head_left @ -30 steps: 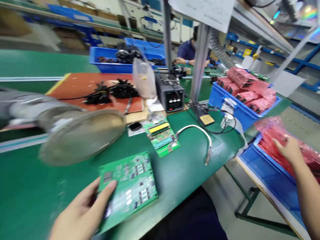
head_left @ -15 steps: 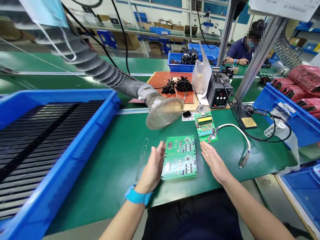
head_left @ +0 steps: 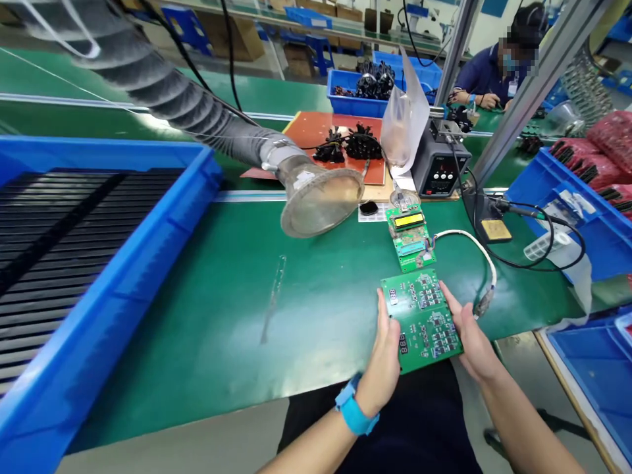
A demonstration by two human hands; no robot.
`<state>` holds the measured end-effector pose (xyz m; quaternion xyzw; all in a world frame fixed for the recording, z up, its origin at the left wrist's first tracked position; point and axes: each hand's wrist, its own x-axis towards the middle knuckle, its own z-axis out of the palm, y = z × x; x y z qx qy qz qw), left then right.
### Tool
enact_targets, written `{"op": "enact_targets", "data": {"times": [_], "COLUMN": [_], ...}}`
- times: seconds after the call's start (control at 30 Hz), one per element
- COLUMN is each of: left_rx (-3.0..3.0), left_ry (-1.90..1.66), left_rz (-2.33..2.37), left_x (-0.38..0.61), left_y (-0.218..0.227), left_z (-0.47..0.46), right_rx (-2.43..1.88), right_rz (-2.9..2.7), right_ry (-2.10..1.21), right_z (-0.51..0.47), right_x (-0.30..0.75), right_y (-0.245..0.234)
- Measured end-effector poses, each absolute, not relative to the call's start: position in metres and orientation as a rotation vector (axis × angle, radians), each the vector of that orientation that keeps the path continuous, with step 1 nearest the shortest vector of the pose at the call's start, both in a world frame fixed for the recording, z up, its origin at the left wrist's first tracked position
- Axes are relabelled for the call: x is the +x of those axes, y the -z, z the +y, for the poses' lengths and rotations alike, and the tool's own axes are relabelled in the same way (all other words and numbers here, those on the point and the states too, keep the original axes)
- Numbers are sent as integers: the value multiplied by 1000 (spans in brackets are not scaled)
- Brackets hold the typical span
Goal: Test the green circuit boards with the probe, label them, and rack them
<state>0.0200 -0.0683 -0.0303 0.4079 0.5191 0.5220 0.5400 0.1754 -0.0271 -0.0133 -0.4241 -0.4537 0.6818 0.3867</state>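
Observation:
A green circuit board panel (head_left: 422, 321) with two digit displays and dark chips is gripped by its side edges. My left hand (head_left: 386, 359) presses its left edge and my right hand (head_left: 471, 342) its right edge. The panel lies at the front edge of the table, partly over my lap; whether more boards lie beneath it I cannot tell. Just beyond its top edge is a smaller green board (head_left: 411, 238) with a yellow display and a blue socket. From that board a white cable (head_left: 469, 234) curves to the right, ending in a connector near my right hand.
A blue bin (head_left: 162, 263) of stacked dark strips fills the left. A fume extraction funnel (head_left: 323, 201) hangs over the table. At the back right stand a soldering station (head_left: 442, 168), an iron stand with sponge (head_left: 495, 229) and a blue bin (head_left: 538, 178). A co-worker (head_left: 486, 76) sits behind.
Both hands have closed on the sides of the circuit board panel. It has moved right and toward me, to the table's front edge. The head view has tilted down somewhat.

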Motion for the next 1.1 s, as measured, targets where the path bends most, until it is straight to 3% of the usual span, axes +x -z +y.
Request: {"op": "enact_targets", "data": {"times": [0.1,0.2,0.27,0.33,0.5,0.87,1.1], "left_rx": [1201,1868,2343,2570,2635,2638,2464], "left_ry": [-1247,-1304,-1112,-839,-763,-889,-960], "left_rz": [1382,1417,1157,916,898,918,944], "left_x": [12,-6,-16,-21,-17,-13,-19], "left_y": [31,20,8,-5,-14,-2,-4], "left_z": [-71,-66,-58,-49,-39,-41,-43], "right_rx": [-1108,-1424,-1699,-1901,-2027,-1967,-1816], "right_rz": [-1282,-1434,-1462,-1505,-1609,-1568,-1377], "right_ry": [-1579,-916,-464,-248,-537,-588,-850], "right_z": [-19,-11,-7,-4,-2,5,10], "right_x": [192,215,232,246,257,258,263], "right_y": [9,8,10,16,34,41,37]}}
